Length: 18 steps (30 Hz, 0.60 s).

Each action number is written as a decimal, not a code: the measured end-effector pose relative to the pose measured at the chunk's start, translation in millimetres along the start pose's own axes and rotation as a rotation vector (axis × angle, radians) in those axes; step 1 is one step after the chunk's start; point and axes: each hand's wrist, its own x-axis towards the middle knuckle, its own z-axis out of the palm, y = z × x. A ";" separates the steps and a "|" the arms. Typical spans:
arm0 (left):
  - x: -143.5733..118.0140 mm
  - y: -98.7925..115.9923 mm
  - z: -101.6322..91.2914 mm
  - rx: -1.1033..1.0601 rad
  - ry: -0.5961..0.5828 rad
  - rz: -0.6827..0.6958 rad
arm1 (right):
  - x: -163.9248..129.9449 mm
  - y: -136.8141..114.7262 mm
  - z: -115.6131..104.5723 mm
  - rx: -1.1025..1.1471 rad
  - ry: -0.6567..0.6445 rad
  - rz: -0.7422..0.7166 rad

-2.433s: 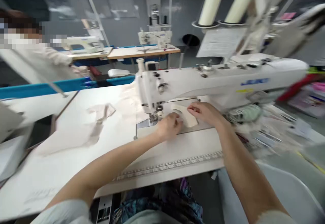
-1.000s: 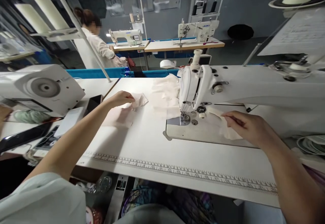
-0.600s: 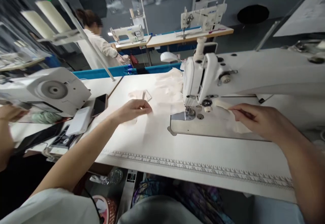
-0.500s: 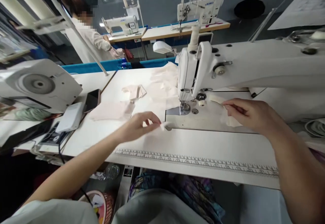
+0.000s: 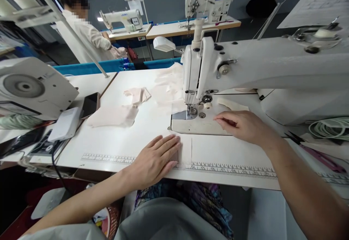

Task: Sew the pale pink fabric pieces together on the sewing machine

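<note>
My left hand lies flat, fingers apart, on a small white fabric piece at the table's front edge, over the printed ruler. My right hand rests with fingers stretched out on the bed of the white sewing machine, to the right of the presser foot. A cream fabric strip lies on the bed just behind that hand, apart from it. Whether any cloth is under the right hand is hidden.
A pale pink fabric stack and small folded pieces lie left of the machine, with more cloth behind. A phone, a white box and another machine sit left. Scissors lie right. A co-worker works behind.
My left hand came back from the fabric stack with a small white piece and laid it flat at the front edge. My right hand let go of the cream strip and slid left on the bed.
</note>
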 end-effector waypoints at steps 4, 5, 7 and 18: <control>18.5 -7.2 2.6 0.041 -0.011 -0.056 | 1.8 3.1 -0.2 -0.011 -0.002 0.009; 23.7 -9.4 2.5 0.051 -0.017 -0.071 | 1.8 2.8 -1.4 -0.010 0.000 0.016; 32.7 -13.5 1.6 0.067 -0.027 -0.102 | 0.6 1.7 -3.7 0.000 -0.002 0.032; 28.8 -25.4 -13.6 -0.011 0.158 -0.211 | 0.9 6.9 -0.2 0.103 0.033 0.064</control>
